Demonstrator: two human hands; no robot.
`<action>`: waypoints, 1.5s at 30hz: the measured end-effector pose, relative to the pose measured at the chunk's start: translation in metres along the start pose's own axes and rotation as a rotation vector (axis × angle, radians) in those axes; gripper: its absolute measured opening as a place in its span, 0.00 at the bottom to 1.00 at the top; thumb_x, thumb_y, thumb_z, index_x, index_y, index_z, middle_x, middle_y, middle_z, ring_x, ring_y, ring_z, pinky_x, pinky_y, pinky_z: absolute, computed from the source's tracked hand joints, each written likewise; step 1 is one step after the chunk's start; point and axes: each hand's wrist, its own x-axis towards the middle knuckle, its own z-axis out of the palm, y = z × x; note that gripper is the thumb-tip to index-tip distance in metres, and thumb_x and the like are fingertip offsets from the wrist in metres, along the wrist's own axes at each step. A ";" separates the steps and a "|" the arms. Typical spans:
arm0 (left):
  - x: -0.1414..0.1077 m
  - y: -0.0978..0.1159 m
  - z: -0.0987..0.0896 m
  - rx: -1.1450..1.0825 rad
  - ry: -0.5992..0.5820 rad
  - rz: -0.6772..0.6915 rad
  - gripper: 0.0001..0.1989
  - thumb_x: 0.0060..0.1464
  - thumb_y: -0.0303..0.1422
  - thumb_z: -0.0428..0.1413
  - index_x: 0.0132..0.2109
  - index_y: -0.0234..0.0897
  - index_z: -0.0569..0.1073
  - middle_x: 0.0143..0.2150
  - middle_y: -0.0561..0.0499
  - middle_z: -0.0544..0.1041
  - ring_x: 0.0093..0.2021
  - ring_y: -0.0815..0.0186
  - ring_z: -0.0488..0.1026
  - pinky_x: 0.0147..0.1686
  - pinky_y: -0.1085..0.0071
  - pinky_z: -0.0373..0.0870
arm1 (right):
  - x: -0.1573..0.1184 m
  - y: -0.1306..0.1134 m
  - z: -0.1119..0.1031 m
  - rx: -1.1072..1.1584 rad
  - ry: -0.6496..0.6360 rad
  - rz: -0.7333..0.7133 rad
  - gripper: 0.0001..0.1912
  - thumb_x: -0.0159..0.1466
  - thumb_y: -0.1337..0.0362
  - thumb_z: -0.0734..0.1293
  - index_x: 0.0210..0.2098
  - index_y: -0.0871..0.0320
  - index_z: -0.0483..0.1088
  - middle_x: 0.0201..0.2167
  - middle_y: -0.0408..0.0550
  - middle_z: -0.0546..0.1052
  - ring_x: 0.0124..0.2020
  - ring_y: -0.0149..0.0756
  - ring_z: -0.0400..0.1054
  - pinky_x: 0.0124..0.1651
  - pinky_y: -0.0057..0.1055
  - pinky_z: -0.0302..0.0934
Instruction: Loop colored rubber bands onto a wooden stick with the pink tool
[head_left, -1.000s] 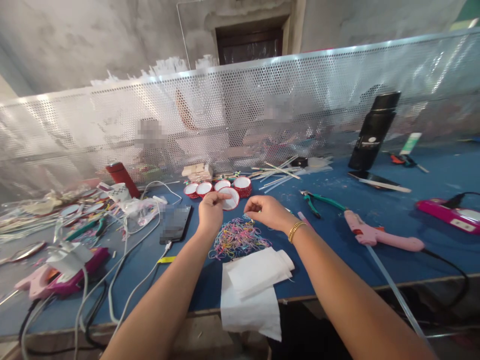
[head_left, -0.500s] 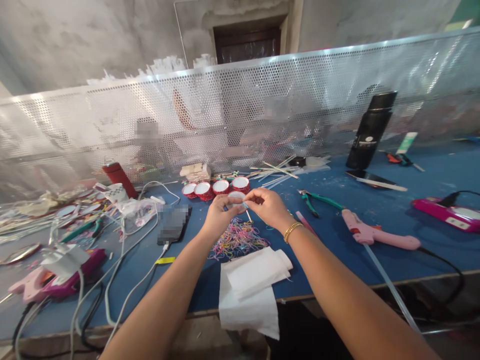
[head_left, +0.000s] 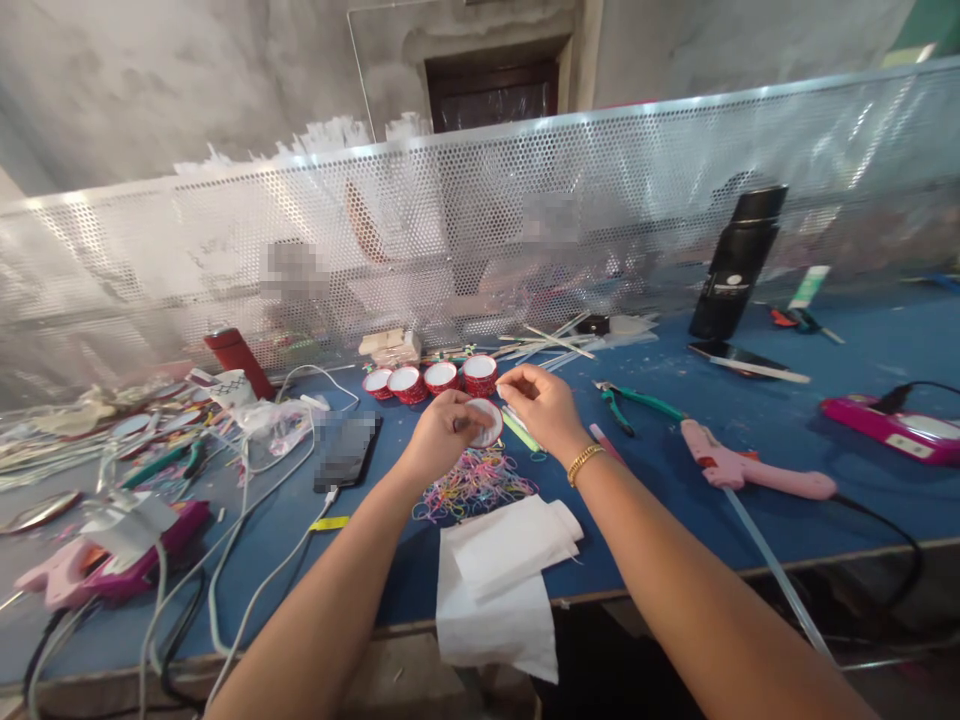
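Note:
My left hand (head_left: 442, 432) grips a small round white disc (head_left: 486, 424) with a reddish rim, held above a heap of coloured loops (head_left: 474, 484). Just to its right, my right hand (head_left: 541, 402) has its fingertips pinched together; what they hold, if anything, is too small to name. Stacks of red-edged white discs (head_left: 442, 375) stand in a row behind my hands. Under my right hand lies a light green stick (head_left: 520, 428). A folded white cloth (head_left: 517, 545) hangs over the table's front edge.
On the right are green-handled pliers (head_left: 649, 400), a pink glue gun (head_left: 750, 465) and a black bottle (head_left: 739, 265). Left of my hands lie a phone (head_left: 346, 450), white cables and a red bottle (head_left: 240, 360). A perforated metal screen (head_left: 637, 190) runs along the back.
My hands have moved apart. The disc has come away from my right fingers and tilted to show its face in my left hand. The green stick has come into view.

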 end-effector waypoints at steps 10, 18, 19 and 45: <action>-0.001 0.004 -0.002 0.138 0.016 0.114 0.16 0.54 0.21 0.53 0.39 0.42 0.83 0.44 0.45 0.74 0.41 0.64 0.72 0.40 0.67 0.70 | -0.001 -0.005 0.001 0.025 -0.029 0.019 0.07 0.57 0.59 0.67 0.31 0.56 0.73 0.28 0.45 0.78 0.29 0.35 0.69 0.36 0.32 0.64; 0.003 0.006 -0.006 0.019 0.322 0.156 0.12 0.46 0.18 0.54 0.30 0.38 0.78 0.41 0.47 0.74 0.44 0.62 0.71 0.42 0.67 0.68 | 0.001 -0.003 -0.001 0.032 0.085 0.043 0.06 0.59 0.60 0.66 0.31 0.56 0.71 0.28 0.45 0.76 0.29 0.35 0.68 0.37 0.32 0.64; 0.004 0.004 -0.007 0.035 0.339 0.132 0.12 0.44 0.17 0.54 0.27 0.38 0.76 0.37 0.48 0.73 0.43 0.62 0.71 0.42 0.67 0.68 | 0.001 -0.003 -0.002 0.042 0.104 0.049 0.06 0.58 0.60 0.66 0.31 0.56 0.71 0.28 0.45 0.76 0.29 0.35 0.68 0.37 0.32 0.64; 0.001 0.005 0.008 0.011 0.274 -0.032 0.05 0.50 0.25 0.61 0.30 0.39 0.81 0.36 0.48 0.73 0.41 0.62 0.71 0.43 0.67 0.69 | -0.013 -0.016 0.008 -0.487 -0.101 -0.345 0.08 0.66 0.67 0.65 0.30 0.54 0.72 0.31 0.48 0.75 0.38 0.41 0.67 0.44 0.36 0.59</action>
